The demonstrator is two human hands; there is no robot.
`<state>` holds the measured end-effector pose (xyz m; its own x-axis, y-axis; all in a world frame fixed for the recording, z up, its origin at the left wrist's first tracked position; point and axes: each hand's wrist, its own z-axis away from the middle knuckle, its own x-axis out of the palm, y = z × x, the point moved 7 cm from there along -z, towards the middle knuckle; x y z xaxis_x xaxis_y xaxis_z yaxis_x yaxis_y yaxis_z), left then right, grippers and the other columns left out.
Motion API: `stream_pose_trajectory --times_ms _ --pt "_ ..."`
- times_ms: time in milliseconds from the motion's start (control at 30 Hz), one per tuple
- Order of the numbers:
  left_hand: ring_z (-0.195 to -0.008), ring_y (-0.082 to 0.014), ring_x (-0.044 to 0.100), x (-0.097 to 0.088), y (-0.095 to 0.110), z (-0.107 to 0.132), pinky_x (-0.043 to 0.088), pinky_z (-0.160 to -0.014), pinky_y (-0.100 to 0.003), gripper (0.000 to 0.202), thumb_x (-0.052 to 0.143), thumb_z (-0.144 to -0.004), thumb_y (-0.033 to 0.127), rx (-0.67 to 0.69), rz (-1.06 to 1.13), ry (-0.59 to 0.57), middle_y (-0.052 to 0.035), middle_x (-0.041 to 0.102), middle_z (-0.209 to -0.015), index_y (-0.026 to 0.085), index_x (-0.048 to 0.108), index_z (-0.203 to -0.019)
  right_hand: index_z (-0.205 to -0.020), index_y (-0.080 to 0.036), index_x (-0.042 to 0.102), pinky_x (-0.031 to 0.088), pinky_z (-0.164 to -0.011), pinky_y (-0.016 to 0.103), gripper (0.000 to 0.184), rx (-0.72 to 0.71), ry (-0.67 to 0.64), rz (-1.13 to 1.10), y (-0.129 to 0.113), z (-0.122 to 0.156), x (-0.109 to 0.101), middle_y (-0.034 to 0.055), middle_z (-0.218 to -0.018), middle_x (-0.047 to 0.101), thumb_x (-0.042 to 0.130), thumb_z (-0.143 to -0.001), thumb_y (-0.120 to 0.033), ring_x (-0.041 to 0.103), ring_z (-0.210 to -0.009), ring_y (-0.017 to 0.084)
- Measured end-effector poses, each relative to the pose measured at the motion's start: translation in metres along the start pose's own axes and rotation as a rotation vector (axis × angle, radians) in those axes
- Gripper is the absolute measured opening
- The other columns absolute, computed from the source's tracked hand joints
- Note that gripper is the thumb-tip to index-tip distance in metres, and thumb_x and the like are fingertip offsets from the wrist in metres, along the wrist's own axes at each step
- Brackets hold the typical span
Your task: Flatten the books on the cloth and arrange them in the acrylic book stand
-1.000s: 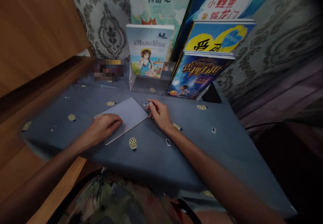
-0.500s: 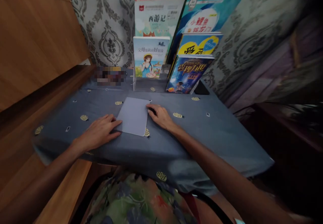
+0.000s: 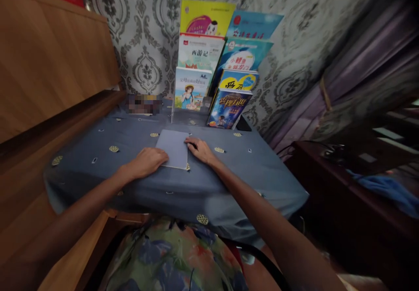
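A plain pale sheet of paper [image 3: 175,147], possibly folded or a thin booklet, lies flat on the cloth-covered table [image 3: 252,173]. My left hand [image 3: 149,161] rests palm down over its lower left edge. Those fingers stretch onto the paper, and the thumb is hidden. At the right edge, near the upper corner, my right hand [image 3: 200,150] touches the paper with its fingertips. Its fingers are slightly bent, with a dark gap between finger and thumb. Neither hand lifts the paper.
Behind the paper stands a clear rack [image 3: 188,117] holding several children's books, with a dark blue book [image 3: 229,109] at front right. A blurred-out item [image 3: 144,104] sits at back left. A wooden panel [image 3: 59,55] borders the left; dark furniture [image 3: 314,186] stands right.
The view has shifted, showing more wall and the whole book rack. My left hand has slid further onto the paper and its thumb is now out of sight. My right hand stays at the right edge.
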<state>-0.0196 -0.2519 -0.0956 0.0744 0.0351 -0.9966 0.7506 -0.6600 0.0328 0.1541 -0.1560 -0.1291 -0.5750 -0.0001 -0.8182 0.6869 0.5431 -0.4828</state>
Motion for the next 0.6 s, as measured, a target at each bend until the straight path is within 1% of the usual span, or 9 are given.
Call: stream_pose_trajectory --times_ms 67,133,200,233,300,367,467,533,600 --pt "-0.096 -0.0226 0.069 -0.003 -0.009 -0.001 0.049 -0.083 -0.031 0.034 0.038 -0.104 0.027 -0.019 0.081 0.036 -0.0080 0.074 -0.103 0.018 0.070 -0.098 -0.118 -0.017 0.071 0.045 -0.111 0.045 0.030 -0.004 -0.005 0.002 -0.002 0.002 -0.002 0.0130 -0.134 0.068 0.052 -0.094 -0.016 0.062 -0.127 0.024" --pt "-0.103 -0.0235 0.069 -0.002 -0.023 -0.003 0.050 -0.090 -0.034 0.037 0.036 -0.104 0.032 -0.032 0.155 0.093 -0.0081 0.075 -0.109 0.019 0.070 -0.104 -0.117 -0.015 0.072 0.045 -0.111 0.045 0.030 -0.017 -0.009 0.009 -0.004 0.004 -0.003 0.0144 -0.133 0.069 0.053 -0.094 -0.016 0.062 -0.127 0.025" --pt "-0.113 -0.0248 0.066 0.003 -0.041 -0.003 0.050 -0.099 -0.038 0.039 0.034 -0.104 0.032 -0.063 0.204 0.156 -0.0101 0.073 -0.119 0.018 0.069 -0.116 -0.116 -0.014 0.072 0.046 -0.110 0.044 0.030 -0.042 -0.011 0.022 -0.007 0.006 -0.003 0.0153 -0.131 0.069 0.055 -0.092 -0.015 0.062 -0.127 0.025" --pt "-0.119 -0.0249 0.064 0.008 -0.051 -0.003 0.050 -0.103 -0.039 0.040 0.034 -0.103 0.029 -0.086 0.220 0.175 -0.0112 0.069 -0.128 0.018 0.067 -0.123 -0.116 -0.014 0.072 0.047 -0.110 0.045 0.030 -0.056 -0.008 0.032 -0.008 0.007 -0.003 0.0161 -0.131 0.069 0.056 -0.092 -0.016 0.062 -0.127 0.025" --pt "-0.131 -0.0241 0.058 0.021 -0.066 -0.003 0.046 -0.111 -0.042 0.045 0.035 -0.099 0.020 -0.108 0.238 0.142 -0.0116 0.061 -0.143 0.018 0.061 -0.135 -0.120 -0.017 0.071 0.046 -0.111 0.049 0.032 -0.094 0.003 0.039 -0.012 0.011 -0.003 0.0153 -0.133 0.068 0.058 -0.091 -0.019 0.061 -0.128 0.027" --pt "-0.139 -0.0223 0.051 0.031 -0.072 0.000 0.041 -0.116 -0.042 0.053 0.036 -0.094 0.013 -0.091 0.259 0.087 -0.0094 0.052 -0.152 0.020 0.055 -0.143 -0.124 -0.017 0.070 0.045 -0.112 0.052 0.035 -0.136 -0.012 0.051 -0.016 0.018 -0.002 0.0153 -0.134 0.067 0.059 -0.090 -0.021 0.059 -0.131 0.029" --pt "-0.144 -0.0208 0.045 0.030 -0.065 0.013 0.041 -0.117 -0.041 0.067 0.040 -0.088 0.007 -0.024 0.268 0.039 -0.0022 0.047 -0.155 0.029 0.045 -0.151 -0.133 -0.016 0.065 0.042 -0.115 0.051 0.043 -0.181 -0.082 0.075 -0.025 0.037 -0.003 0.0170 -0.140 0.063 0.062 -0.093 -0.032 0.051 -0.139 0.030" --pt "-0.145 -0.0212 0.042 0.022 -0.053 0.026 0.042 -0.116 -0.040 0.076 0.042 -0.085 0.005 0.036 0.249 0.028 -0.0003 0.040 -0.159 0.032 0.036 -0.156 -0.139 -0.019 0.060 0.041 -0.116 0.052 0.058 -0.228 -0.164 0.081 -0.031 0.053 -0.005 0.0161 -0.146 0.058 0.067 -0.091 -0.049 0.052 -0.138 0.031" --pt "-0.144 -0.0221 0.043 0.015 -0.041 0.038 0.044 -0.115 -0.037 0.082 0.048 -0.085 0.007 0.108 0.225 0.034 0.0002 0.036 -0.161 0.034 0.025 -0.159 -0.145 -0.020 0.054 0.038 -0.119 0.051 0.077 -0.325 -0.198 0.092 -0.037 0.069 -0.011 0.0157 -0.149 0.054 0.067 -0.084 -0.066 0.050 -0.140 0.031"
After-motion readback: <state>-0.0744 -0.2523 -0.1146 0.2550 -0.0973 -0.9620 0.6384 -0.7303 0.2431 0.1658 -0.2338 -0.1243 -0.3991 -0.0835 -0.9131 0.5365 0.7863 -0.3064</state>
